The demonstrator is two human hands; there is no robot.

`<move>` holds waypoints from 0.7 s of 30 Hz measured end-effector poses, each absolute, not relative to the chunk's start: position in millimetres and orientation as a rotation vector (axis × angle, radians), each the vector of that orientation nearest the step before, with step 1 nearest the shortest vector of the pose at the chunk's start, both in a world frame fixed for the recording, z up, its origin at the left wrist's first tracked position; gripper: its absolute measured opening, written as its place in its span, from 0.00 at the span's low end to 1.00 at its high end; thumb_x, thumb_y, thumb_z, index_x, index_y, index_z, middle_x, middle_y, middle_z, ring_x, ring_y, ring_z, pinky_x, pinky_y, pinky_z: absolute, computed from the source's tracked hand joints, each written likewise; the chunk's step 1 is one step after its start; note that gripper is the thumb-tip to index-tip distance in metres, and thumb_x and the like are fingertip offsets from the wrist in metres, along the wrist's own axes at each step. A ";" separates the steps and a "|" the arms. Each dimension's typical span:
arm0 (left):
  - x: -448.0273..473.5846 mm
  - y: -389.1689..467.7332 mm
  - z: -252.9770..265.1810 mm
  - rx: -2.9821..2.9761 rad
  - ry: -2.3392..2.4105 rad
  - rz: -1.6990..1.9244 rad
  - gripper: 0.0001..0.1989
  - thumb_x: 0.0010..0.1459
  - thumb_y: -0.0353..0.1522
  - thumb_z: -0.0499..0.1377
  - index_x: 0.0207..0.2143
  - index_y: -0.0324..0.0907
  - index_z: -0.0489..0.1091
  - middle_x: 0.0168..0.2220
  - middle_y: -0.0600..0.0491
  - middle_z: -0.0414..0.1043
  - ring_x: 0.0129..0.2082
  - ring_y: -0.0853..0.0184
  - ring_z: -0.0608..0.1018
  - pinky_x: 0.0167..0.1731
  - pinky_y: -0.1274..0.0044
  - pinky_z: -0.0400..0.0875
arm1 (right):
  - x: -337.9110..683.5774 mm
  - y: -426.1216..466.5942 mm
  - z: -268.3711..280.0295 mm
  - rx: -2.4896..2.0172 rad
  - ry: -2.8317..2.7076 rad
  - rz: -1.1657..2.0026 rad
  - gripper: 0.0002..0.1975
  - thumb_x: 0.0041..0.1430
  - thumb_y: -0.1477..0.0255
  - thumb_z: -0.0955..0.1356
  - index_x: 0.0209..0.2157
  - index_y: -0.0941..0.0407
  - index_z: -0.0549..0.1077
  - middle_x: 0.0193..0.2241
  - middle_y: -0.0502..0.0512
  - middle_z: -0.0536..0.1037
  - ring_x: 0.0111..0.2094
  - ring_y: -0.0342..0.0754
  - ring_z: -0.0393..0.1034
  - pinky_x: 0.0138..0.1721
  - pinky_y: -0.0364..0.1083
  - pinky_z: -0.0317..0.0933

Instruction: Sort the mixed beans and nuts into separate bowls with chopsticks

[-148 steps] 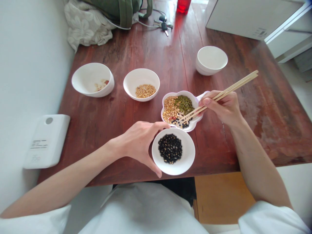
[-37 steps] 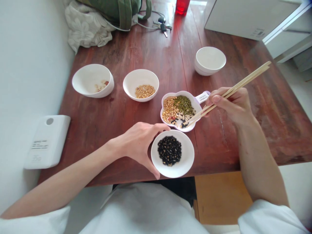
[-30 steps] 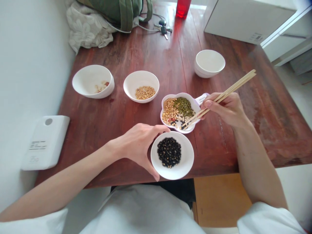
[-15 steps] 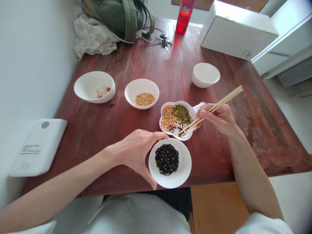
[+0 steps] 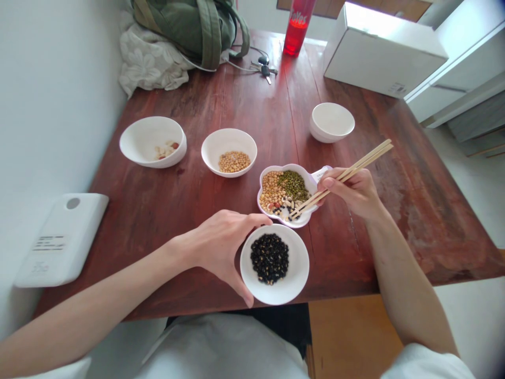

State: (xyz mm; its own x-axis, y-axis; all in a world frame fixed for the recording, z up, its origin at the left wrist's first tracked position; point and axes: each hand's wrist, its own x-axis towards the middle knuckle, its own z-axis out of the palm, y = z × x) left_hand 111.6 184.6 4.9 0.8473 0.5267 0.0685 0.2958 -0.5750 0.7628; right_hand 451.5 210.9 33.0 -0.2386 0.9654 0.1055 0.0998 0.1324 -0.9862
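My left hand (image 5: 225,247) is curved around the left side of a white bowl (image 5: 298,273) at the table's front edge, thumb and fingers on its rim. Black beans (image 5: 270,259) lie in that bowl. In my right hand (image 5: 351,195) is a pair of wooden chopsticks (image 5: 363,164), their tips down among black beans in the front of a flower-shaped dish (image 5: 303,223). This dish has a purple rim and a handle beside my right fingers. It also holds yellow soybeans (image 5: 272,188), green mung beans (image 5: 294,184) and a few pale and reddish pieces.
Behind stand a bowl of soybeans (image 5: 229,138), a bowl with nut pieces (image 5: 138,138) and another white bowl (image 5: 332,122). A white power bank (image 5: 65,237) lies at the left. Farther back are a green bag (image 5: 185,31), keys (image 5: 265,68), a red bottle (image 5: 296,31) and a white box (image 5: 382,58).
The chopstick tips have shifted very slightly within the dish. Both hands otherwise keep their places.
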 end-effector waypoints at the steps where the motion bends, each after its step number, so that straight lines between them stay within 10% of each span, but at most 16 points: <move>1: 111.5 184.6 5.0 2.218 0.595 0.369 0.60 0.33 0.64 0.77 0.63 0.49 0.64 0.53 0.48 0.86 0.48 0.47 0.89 0.51 0.66 0.76 | 451.9 210.9 32.5 -1.074 -1.520 1.232 0.16 0.63 0.57 0.80 0.29 0.55 0.86 0.25 0.55 0.84 0.24 0.51 0.83 0.24 0.47 0.81; 21: 111.1 184.2 3.6 2.231 0.603 0.357 0.62 0.32 0.63 0.77 0.65 0.49 0.62 0.54 0.46 0.85 0.49 0.46 0.89 0.53 0.66 0.77 | 458.2 212.1 29.7 -1.093 -1.523 1.221 0.14 0.63 0.59 0.80 0.31 0.55 0.85 0.26 0.55 0.85 0.25 0.51 0.83 0.26 0.47 0.82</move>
State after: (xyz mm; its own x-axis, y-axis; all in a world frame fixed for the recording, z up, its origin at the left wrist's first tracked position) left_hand 111.1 184.2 3.6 0.8479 0.5266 0.0610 0.3070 -0.5816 0.7533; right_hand 458.2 212.1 29.7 -0.2318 0.9672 0.1041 0.1091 0.1322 -0.9852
